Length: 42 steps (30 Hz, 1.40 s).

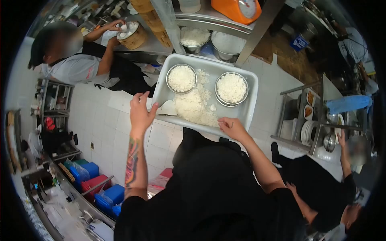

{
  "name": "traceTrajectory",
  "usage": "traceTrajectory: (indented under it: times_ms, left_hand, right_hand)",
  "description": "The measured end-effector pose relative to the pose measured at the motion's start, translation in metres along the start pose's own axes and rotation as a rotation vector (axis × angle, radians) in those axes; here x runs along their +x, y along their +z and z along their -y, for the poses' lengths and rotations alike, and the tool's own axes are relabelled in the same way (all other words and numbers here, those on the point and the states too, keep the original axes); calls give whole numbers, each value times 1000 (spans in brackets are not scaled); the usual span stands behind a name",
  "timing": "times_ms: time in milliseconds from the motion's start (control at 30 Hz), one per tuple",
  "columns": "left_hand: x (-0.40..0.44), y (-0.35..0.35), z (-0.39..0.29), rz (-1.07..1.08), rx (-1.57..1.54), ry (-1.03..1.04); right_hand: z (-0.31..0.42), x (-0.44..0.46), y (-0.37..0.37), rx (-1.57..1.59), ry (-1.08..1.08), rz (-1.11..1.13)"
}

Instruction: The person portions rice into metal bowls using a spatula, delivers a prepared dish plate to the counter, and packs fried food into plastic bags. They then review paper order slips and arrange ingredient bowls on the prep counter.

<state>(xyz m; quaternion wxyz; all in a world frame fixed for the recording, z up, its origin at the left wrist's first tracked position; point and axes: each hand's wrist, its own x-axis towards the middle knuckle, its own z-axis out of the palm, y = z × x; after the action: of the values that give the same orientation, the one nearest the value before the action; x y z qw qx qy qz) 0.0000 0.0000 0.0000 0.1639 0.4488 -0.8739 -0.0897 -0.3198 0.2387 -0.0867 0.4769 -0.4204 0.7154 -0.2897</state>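
Observation:
A white plastic tub (252, 104) lies before me with loose cooked rice (193, 105) heaped in its middle. Two metal bowls filled with rice stand in it: the left bowl (181, 78) and the right bowl (232, 88), which appears stacked on another. A white rice paddle (167, 108) rests at the tub's left front corner. My left hand (141, 111) is beside that corner, its fingers apart and holding nothing. At the front rim, my right hand (233, 127) has its fingers curled together near the rice; what they pinch, if anything, is hidden.
Behind the tub, a shelf holds two metal bowls of white contents (195, 38) (228, 43) and an orange scale (237, 10). At left, a person (86, 66) handles items in a bamboo steamer (130, 36). A rack with plates (309, 132) and another person (317, 168) are at right.

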Motion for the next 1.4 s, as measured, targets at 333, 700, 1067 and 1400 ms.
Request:
traceTrajectory:
  times_ms: [333,700,1067,1400]
  left_hand:
    - [36,-20,13,554,-356,94]
    - [67,35,-47,1014,-1086,256]
    - [111,256,-136,549,-731,-141]
    - [119,217,-115,500,-1023,-296]
  right_hand:
    - [113,41,97,662,129,117]
    - [94,40,60,1313,398,157]
    - [62,-114,22,914,352,-328]
    - [48,-104,-44,150,-56,-386]
